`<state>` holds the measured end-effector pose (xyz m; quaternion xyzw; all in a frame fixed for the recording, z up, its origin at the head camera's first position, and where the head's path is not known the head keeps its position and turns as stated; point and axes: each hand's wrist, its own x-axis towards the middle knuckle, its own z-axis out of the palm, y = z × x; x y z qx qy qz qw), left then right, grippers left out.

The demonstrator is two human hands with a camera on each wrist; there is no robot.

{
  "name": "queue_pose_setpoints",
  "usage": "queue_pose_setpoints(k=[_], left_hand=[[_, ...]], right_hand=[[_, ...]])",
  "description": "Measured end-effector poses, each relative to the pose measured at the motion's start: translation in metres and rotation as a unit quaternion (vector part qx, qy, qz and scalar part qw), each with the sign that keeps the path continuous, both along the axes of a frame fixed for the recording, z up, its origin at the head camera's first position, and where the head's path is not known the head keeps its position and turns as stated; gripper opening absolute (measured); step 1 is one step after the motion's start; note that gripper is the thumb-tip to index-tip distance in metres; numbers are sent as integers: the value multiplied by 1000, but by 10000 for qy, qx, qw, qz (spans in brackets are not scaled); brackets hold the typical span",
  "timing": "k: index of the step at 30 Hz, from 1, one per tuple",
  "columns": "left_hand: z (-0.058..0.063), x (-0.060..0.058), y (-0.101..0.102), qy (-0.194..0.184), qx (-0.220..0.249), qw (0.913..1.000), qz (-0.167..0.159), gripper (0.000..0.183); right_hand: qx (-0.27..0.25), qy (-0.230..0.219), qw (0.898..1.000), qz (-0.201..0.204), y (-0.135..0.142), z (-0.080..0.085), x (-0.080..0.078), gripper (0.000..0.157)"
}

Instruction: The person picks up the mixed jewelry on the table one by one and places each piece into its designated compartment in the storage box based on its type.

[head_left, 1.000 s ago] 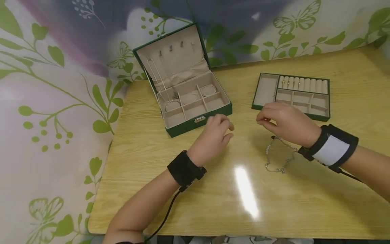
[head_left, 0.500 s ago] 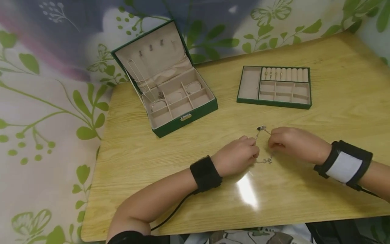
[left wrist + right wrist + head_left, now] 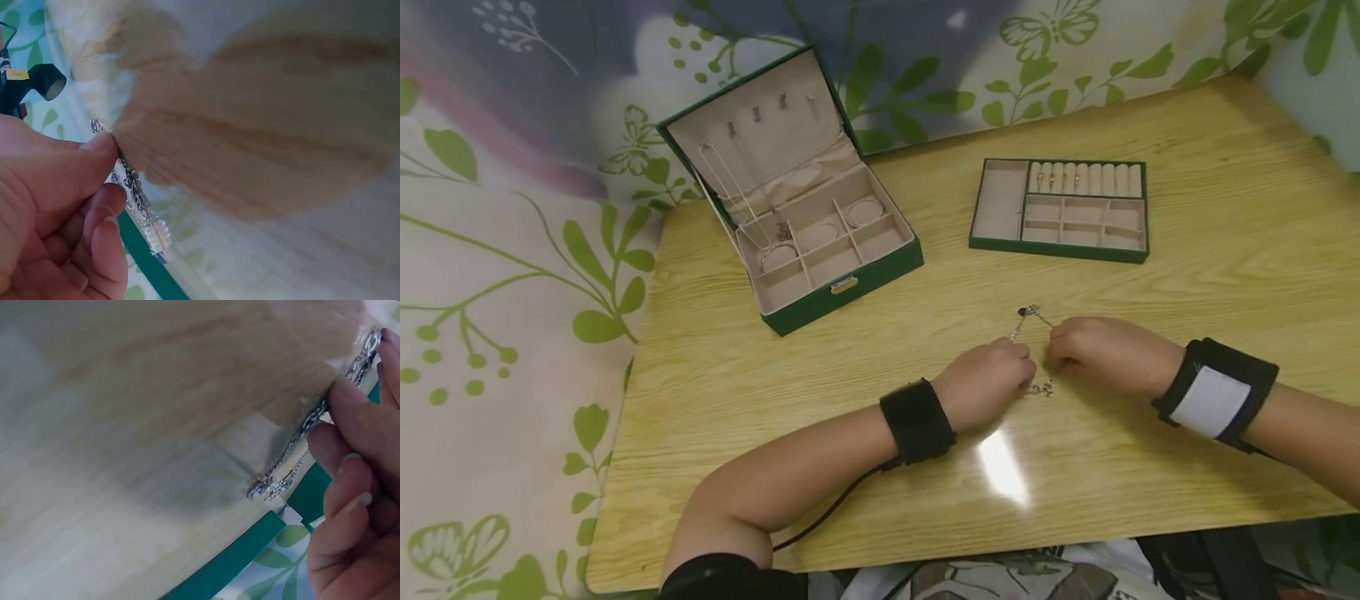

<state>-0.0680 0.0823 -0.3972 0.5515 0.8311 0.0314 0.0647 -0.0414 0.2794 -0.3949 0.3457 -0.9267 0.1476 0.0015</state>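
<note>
A thin silver bracelet (image 3: 1032,310) with small charms and a dark stone hangs in a loop between my hands, low over the table. My left hand (image 3: 985,379) pinches its left side between thumb and index finger. On the opposite side my right hand (image 3: 1108,350) pinches the chain, fingertips close to those of the left. In the left wrist view white beads show on the bracelet (image 3: 158,236) below the thumb. In the right wrist view the doubled chain of the bracelet (image 3: 300,428) runs out from the thumb, its far end drooping.
An open green jewelry box (image 3: 887,268) stands back left, with bracelets in its compartments and a necklace hanging from its lid. Behind my right hand lies a green-edged tray (image 3: 1060,249) with several rings in its roll. A patterned wall (image 3: 910,92) borders the wooden table (image 3: 1225,275).
Both hands have come together at the bracelet and now hold it; a second ago it lay on the table below the right hand. The head view has shifted, moving the box and tray leftward.
</note>
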Motion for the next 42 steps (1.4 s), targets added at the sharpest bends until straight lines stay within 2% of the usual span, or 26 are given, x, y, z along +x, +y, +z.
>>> queue_pose_setpoints(k=[3,7,12,17,23,26,28,31,34,37,42], left_hand=[[0,0,1,168,-222,9996,-100,20],[0,0,1,332,-491,9978,-289,15],[-4,-5,-4,150,-493,9985,-207,11],[0,-9,-15,-175,-223,9995,153,10],[12,-21,-30,-503,533,9965,400,15],[18,-29,-41,-868,924,9902,577,13],[23,-34,-48,-1194,1187,9828,758,10],[33,-41,-60,-1637,1560,9684,1054,7],[46,-46,-70,-1996,1953,9514,1300,6],[61,-47,-79,-2036,2261,9422,1402,7],[90,-46,-98,-1870,2560,9379,1408,6]], right_hand=[[73,-122,9999,-38,-1,1,-1,26],[184,-52,9998,30,-2,0,0,20],[278,96,9995,142,-3,-2,2,16],[387,126,9991,125,-4,0,1,16],[119,214,9997,13,-7,11,-2,19],[-101,83,9999,6,-10,20,-7,19],[-245,-35,9997,30,-12,27,-10,17],[-475,-160,9987,-6,-15,40,-15,15],[-729,-84,9973,34,-17,54,-18,16],[-1011,104,9945,242,-19,67,-21,20],[-1306,391,9895,474,-29,88,-27,22]])
